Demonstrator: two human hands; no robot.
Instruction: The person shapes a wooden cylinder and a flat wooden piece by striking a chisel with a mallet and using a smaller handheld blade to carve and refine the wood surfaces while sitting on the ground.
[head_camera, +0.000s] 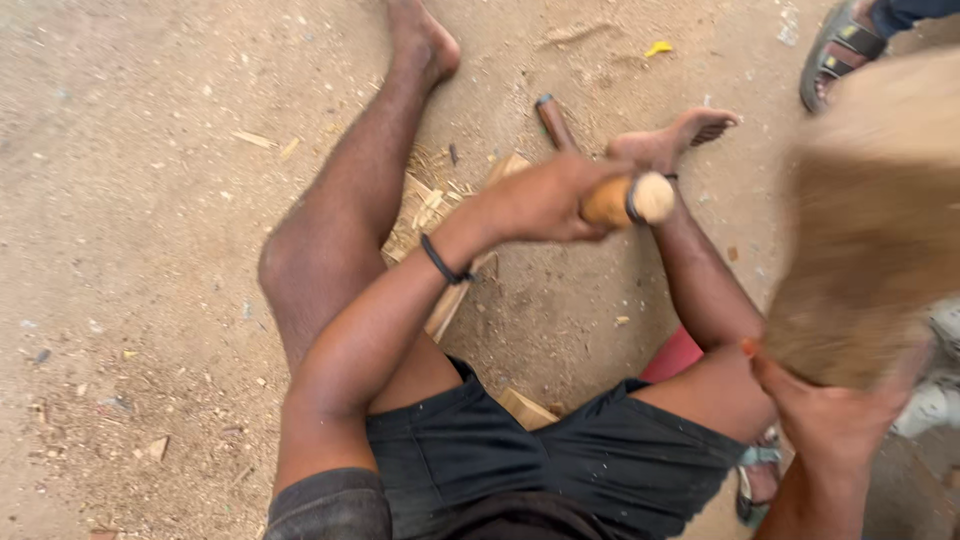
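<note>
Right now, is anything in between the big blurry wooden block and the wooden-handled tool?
Nothing visible: only bare sandy ground and the person's own leg lie between the wooden block in the right hand and the tool handle in the left hand.

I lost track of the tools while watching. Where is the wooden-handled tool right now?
In the head view, the wooden-handled tool is gripped in the left hand, just right of centre, above the wooden plank and beside the right foot.

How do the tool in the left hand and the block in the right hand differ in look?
The wooden handle in the left hand is slim, round, sharp in view, with a dark band. The wooden block in the right hand is broad, flat and blurred. Both look like pale brown wood.
</note>
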